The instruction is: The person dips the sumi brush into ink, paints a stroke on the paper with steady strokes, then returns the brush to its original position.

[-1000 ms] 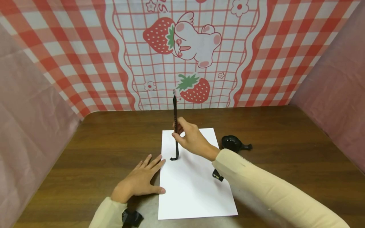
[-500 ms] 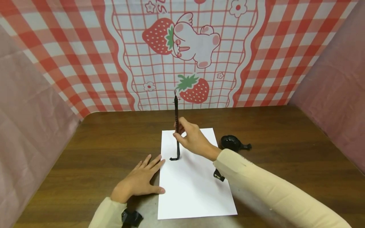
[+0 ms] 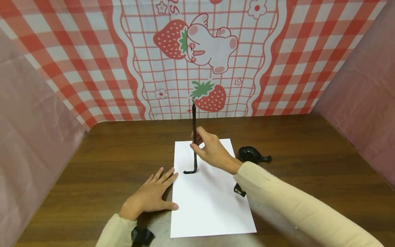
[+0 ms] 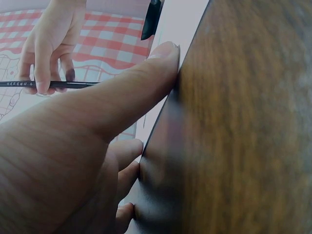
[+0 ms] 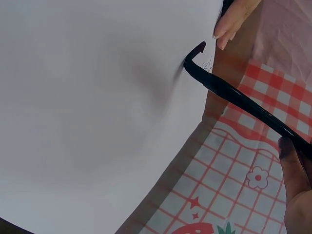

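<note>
My right hand (image 3: 213,149) pinches a dark writing brush (image 3: 194,120) held upright, its loop end at the top. The brush tip (image 5: 190,63) presses on the white sheet of paper (image 3: 210,202). A short black ink stroke (image 3: 189,172) runs leftward from the tip. In the right wrist view, a fingertip near the handle has a dark smudge. My left hand (image 3: 152,195) lies flat with spread fingers at the paper's left edge, thumb and fingertips on that edge. In the left wrist view, the left thumb (image 4: 141,78) rests along the paper's border.
A glossy black gourd-shaped object (image 3: 251,155) sits right of the paper on the brown wooden table (image 3: 123,144). Black wrist cameras are strapped to both wrists. A red-and-white checked cloth (image 3: 197,51) with strawberries hangs behind the table, and pink cloth hangs at both sides.
My right hand has moved the brush a little to the right, and the black stroke behind its tip has grown longer. The left hand has stayed in place.
</note>
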`<action>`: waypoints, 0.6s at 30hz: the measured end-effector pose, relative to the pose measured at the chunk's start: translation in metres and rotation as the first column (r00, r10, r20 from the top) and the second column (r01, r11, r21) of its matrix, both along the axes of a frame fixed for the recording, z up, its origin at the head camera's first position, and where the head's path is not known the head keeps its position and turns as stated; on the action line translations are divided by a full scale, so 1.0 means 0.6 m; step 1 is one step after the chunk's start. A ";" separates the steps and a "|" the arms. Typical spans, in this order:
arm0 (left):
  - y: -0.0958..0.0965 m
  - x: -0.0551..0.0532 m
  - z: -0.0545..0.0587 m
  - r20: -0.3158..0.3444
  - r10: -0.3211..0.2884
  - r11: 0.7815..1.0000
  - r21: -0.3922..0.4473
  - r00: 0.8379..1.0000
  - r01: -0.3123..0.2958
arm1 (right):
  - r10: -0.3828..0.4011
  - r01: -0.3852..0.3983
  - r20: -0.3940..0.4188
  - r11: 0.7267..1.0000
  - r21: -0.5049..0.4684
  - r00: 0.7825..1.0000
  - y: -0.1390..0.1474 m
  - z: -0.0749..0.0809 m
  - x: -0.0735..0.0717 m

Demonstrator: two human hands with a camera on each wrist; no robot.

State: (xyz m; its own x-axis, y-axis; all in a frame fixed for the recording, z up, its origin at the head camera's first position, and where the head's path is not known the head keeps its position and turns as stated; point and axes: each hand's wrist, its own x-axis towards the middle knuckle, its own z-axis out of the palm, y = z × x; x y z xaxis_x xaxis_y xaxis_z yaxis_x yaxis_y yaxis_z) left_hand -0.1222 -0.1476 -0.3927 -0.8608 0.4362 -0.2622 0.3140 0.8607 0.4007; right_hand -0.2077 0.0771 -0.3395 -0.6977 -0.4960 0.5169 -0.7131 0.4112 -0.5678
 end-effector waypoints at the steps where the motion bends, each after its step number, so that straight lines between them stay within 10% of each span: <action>1: 0.000 0.000 0.000 0.000 0.000 1.000 0.001 1.000 0.000 | -0.001 0.001 -0.002 1.000 0.002 1.000 0.001 0.000 0.000; 18: 0.000 -0.002 -0.004 -0.005 0.001 1.000 0.003 1.000 -0.001 | -0.026 0.026 -0.021 1.000 -0.005 0.999 0.020 -0.002 0.000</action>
